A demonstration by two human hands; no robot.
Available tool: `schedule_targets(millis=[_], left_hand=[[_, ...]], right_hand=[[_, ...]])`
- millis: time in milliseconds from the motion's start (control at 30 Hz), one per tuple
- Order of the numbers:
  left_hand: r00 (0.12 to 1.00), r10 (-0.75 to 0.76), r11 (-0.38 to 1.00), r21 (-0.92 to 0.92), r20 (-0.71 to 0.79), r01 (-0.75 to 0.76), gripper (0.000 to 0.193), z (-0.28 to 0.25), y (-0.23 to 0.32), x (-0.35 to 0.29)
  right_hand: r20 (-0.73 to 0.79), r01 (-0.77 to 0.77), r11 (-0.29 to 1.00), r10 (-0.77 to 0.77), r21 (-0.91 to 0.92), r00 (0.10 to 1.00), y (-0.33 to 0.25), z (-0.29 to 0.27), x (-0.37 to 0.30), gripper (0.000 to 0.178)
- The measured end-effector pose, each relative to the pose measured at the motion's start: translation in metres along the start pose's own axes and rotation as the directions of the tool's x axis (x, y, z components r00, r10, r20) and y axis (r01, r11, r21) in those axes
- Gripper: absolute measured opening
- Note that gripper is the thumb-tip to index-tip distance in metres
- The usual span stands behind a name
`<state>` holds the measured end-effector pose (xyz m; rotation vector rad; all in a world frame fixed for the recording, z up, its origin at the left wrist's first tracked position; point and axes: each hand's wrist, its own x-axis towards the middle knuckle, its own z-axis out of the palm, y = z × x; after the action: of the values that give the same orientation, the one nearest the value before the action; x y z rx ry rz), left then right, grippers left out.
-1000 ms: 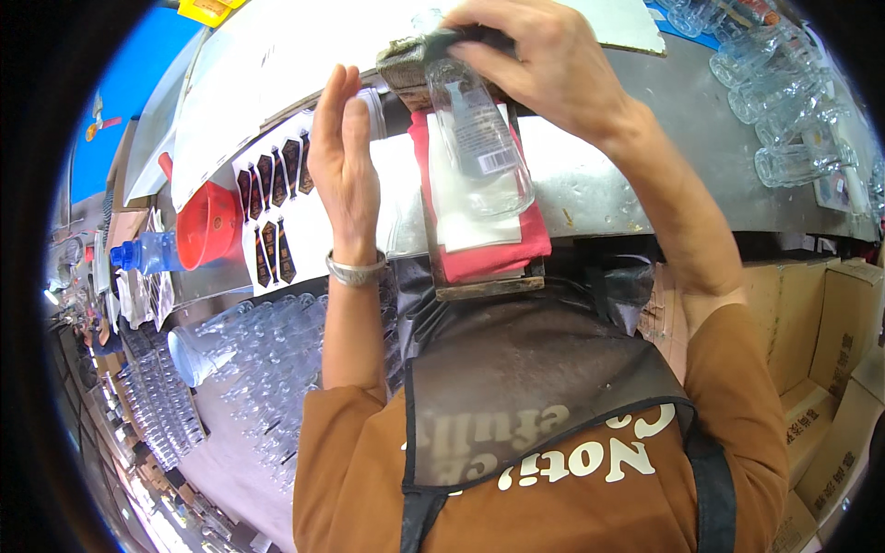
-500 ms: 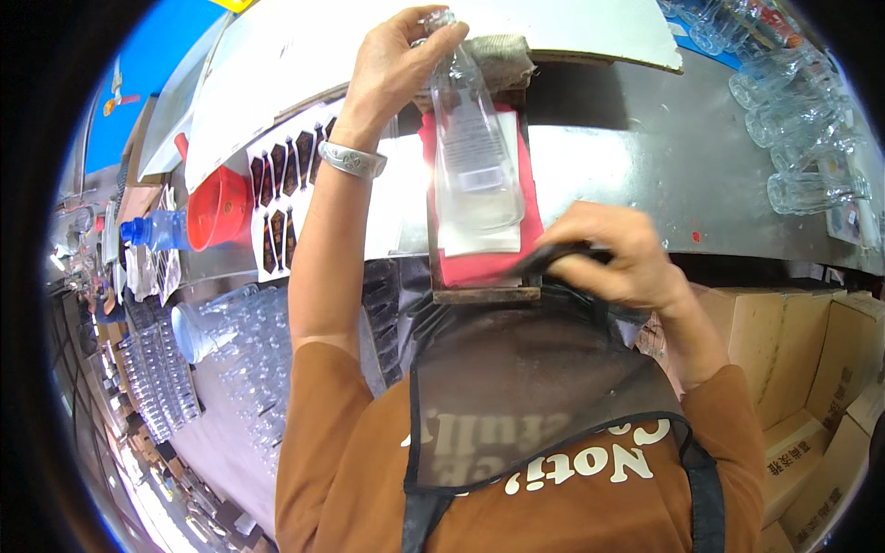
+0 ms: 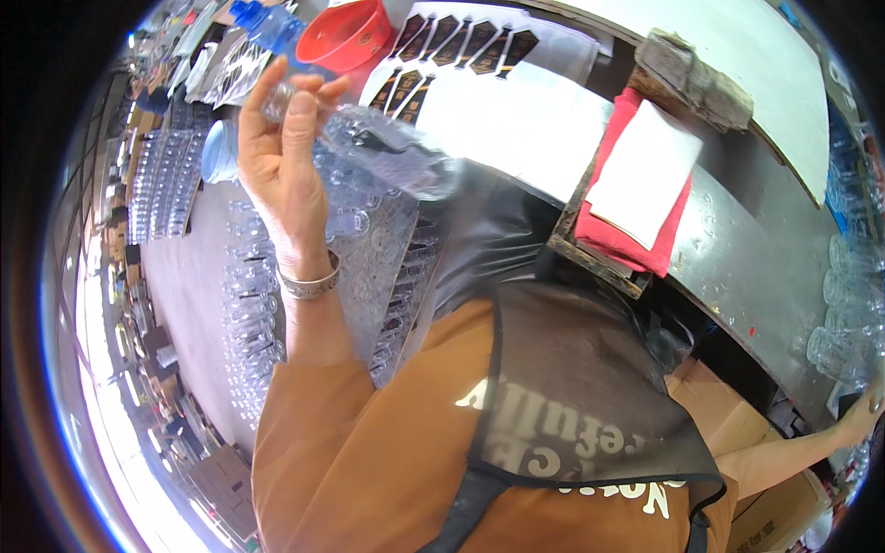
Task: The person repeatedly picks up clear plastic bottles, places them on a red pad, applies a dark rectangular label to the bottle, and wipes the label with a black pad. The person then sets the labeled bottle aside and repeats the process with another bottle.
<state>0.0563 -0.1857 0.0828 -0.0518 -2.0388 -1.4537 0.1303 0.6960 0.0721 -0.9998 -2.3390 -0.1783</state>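
Observation:
My left hand [image 3: 293,152] is raised at the left, its fingers closed round the neck of a clear glass bottle [image 3: 392,152]. The bottle lies tilted in the air, its base pointing right, above many standing bottles. My right arm stretches to the far right, where my right hand [image 3: 865,417] is beside clear glass bottles [image 3: 843,327]; its fingers are too near the rim to make out. Between the hands, a folded white cloth [image 3: 645,175] lies on a red cloth [image 3: 668,241] in a wooden frame [image 3: 595,263].
Dark tie-shaped labels [image 3: 461,44] lie on a white sheet beside a red bowl [image 3: 343,37] and a blue-capped bottle [image 3: 272,26]. A rolled grey cloth [image 3: 693,78] sits behind the frame. Rows of clear bottles [image 3: 249,304] stand at left. Cardboard boxes [image 3: 719,401] are below the metal table [image 3: 737,267].
My left hand has carried the bottle off the cloths to the left. My right hand has gone from the frame to the far right; the black item it held is out of sight. The view has turned.

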Motion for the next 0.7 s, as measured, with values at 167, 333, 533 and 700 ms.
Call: schedule_targets(millis=[167,333,533,700], left_hand=[[0.979,-0.145,0.898,0.395,-0.143,0.191,0.035,-0.072,-0.073,-0.044],[0.92,-0.296,0.803,0.455,-0.256,0.385,0.031,-0.111,-0.166,-0.102],[0.858,-0.39,0.699,0.498,-0.335,0.513,0.031,-0.133,-0.222,-0.151],[0.87,-0.392,0.645,0.585,-0.298,0.491,0.032,-0.134,-0.242,-0.165]], right_hand=[[0.151,-0.023,0.997,0.033,-0.072,0.988,0.012,0.056,0.009,0.081],[0.084,-0.061,0.996,0.067,-0.069,0.994,0.012,0.061,0.002,0.079],[-0.114,-0.07,0.998,0.07,-0.001,0.991,-0.064,-0.002,-0.054,0.07],[-0.07,0.102,0.878,-0.078,0.468,0.995,-0.138,-0.069,-0.078,0.051]])
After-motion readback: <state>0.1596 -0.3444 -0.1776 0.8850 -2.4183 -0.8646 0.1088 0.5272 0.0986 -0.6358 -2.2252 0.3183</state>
